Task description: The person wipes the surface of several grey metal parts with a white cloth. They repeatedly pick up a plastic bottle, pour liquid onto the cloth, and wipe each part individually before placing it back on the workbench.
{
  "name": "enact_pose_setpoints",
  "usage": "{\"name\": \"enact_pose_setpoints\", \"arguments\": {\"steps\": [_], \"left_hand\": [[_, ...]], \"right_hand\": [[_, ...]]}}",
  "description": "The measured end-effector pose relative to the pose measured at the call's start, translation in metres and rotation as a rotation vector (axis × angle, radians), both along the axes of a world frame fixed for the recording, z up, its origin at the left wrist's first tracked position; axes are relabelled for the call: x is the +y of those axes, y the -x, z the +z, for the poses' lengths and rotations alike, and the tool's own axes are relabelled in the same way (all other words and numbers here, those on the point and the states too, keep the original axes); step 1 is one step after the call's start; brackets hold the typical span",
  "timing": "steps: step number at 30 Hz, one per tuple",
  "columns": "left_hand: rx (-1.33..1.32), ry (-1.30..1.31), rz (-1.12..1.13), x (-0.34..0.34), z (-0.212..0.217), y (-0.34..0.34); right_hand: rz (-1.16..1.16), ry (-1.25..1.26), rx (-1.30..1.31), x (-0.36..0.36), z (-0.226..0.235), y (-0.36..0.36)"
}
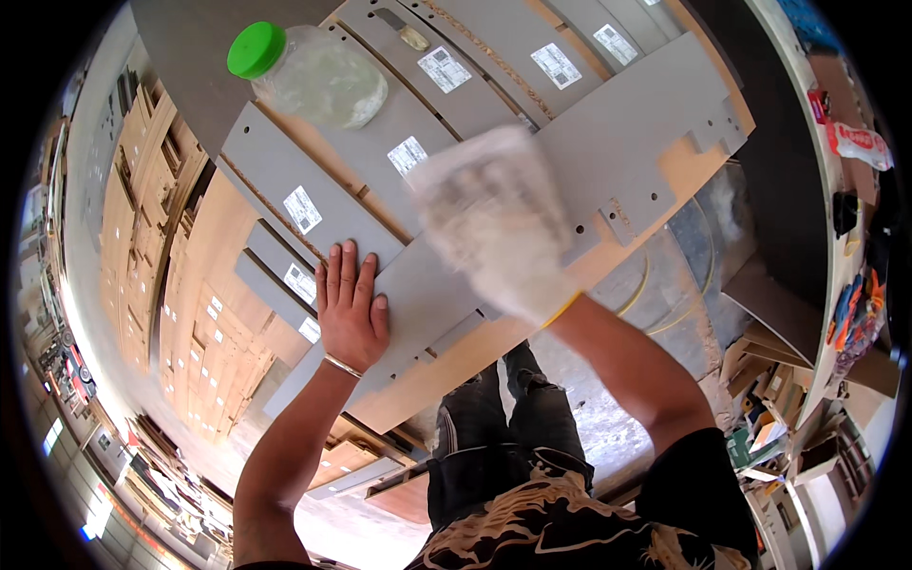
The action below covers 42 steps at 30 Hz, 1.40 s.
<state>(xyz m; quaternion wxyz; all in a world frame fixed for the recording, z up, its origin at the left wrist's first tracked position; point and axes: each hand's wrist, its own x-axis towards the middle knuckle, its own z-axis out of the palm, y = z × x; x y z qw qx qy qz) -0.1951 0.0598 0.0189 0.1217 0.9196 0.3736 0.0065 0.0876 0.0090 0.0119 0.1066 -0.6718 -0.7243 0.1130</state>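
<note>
My left hand [351,309] is bare and lies flat, fingers stretched, on a long grey panel [418,285] with notches and holes. A bracelet circles its wrist. My right hand [499,252], in a white work glove with a yellow cuff edge, presses what looks like a white cloth [484,166] onto the grey boards; motion blurs glove and cloth. Several grey panels [271,161] with white labels lie side by side beyond the long one. A clear plastic jar [323,81] with a green lid lies tilted or stands on them, holding cloudy liquid.
A small tool [404,30] with a dark blade and yellowish handle lies on the far panels. Stacked wooden boards [214,304] fill the left side. A dark board [779,171] borders the right, with bags and offcuts [774,408] beyond it.
</note>
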Motion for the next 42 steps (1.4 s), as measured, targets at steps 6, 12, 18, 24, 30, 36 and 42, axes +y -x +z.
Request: {"name": "enact_pose_setpoints", "arguments": {"steps": [6,12,18,24,30,36,42], "left_hand": [[0.003,-0.004,-0.001,0.001,0.005,-0.005],[-0.019,-0.003,0.021,-0.002,0.002,0.005],[-0.001,0.007,0.005,0.001,0.004,-0.003],[-0.016,-0.01,-0.014,-0.002,0.005,-0.008],[-0.017,-0.007,-0.007,-0.001,0.002,-0.002],[-0.033,-0.028,-0.035,-0.001,-0.002,-0.002],[-0.016,-0.017,-0.031,-0.003,0.002,-0.003]], "right_hand": [[0.122,0.107,-0.15,-0.007,0.005,0.021],[-0.183,0.008,0.148,0.008,0.005,-0.024],[-0.09,-0.018,0.234,-0.019,0.02,0.043],[-0.361,-0.072,0.169,0.007,-0.013,-0.015],[-0.066,-0.066,0.267,-0.023,0.01,0.04],[-0.414,0.057,0.287,0.012,0.015,-0.005],[-0.496,0.022,0.116,0.016,0.006,-0.09]]}}
